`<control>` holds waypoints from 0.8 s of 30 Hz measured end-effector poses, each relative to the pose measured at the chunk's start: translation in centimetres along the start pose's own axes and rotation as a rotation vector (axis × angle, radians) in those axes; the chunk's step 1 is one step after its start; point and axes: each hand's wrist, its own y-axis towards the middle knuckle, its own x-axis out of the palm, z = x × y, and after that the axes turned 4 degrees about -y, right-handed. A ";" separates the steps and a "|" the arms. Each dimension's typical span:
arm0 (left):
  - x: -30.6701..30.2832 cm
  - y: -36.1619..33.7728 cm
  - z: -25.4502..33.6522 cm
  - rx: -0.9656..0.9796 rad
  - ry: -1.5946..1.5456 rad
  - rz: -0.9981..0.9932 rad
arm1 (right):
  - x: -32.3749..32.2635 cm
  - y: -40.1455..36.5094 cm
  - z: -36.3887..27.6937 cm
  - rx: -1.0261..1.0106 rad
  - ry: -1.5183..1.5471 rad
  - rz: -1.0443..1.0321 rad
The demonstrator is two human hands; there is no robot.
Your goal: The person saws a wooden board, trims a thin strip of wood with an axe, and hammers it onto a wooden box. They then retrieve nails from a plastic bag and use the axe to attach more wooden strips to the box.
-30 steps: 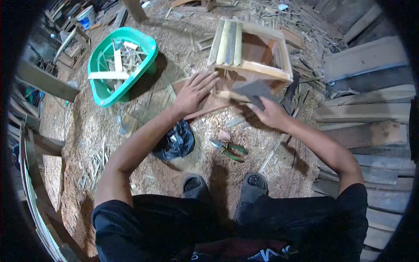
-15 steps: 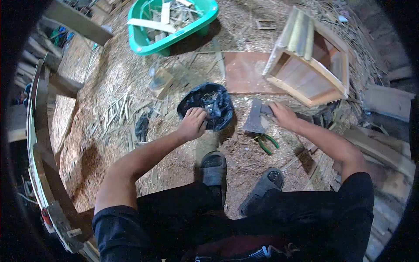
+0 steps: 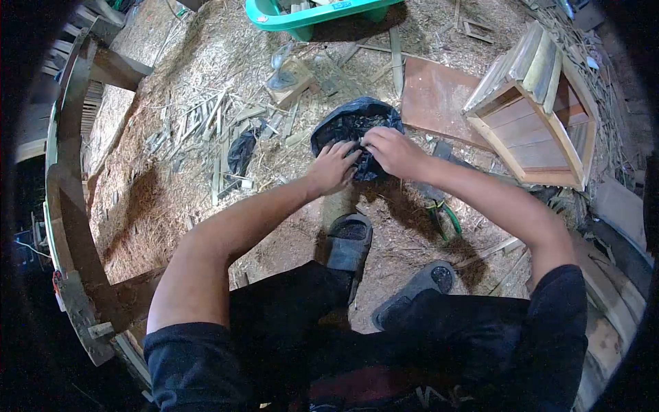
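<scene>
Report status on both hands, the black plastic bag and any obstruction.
Left hand and right hand close together over black plastic bag; grip unclear. Bag open, on sawdust-strewn floor. No obstruction seen.

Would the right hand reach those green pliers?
Probably yes: the right hand is at the black bag, but the green pliers lie close by, their near end uncovered.

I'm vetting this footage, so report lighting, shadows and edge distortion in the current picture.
Head view: the floor is bright at upper left, the lower-left corner nearly black; head view: dark shadows lie beside the pliers and under the green tub; head view: the left-hand wooden frame looks bowed, perhaps by the lens.
</scene>
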 end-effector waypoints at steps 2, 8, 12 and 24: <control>-0.1 0.3 -1.3 0.022 -0.065 0.005 | 2.0 1.0 2.1 0.011 0.018 -0.197; -1.0 -0.6 -4.5 -0.051 -0.086 -0.015 | 3.3 0.7 3.1 0.104 -0.140 -0.254; -0.9 -0.9 -4.5 -0.005 -0.054 -0.023 | 2.4 0.5 2.5 0.189 -0.115 -0.309; -0.2 -2.3 -4.9 0.086 0.276 -0.085 | 4.8 2.1 1.7 0.068 -0.017 -0.095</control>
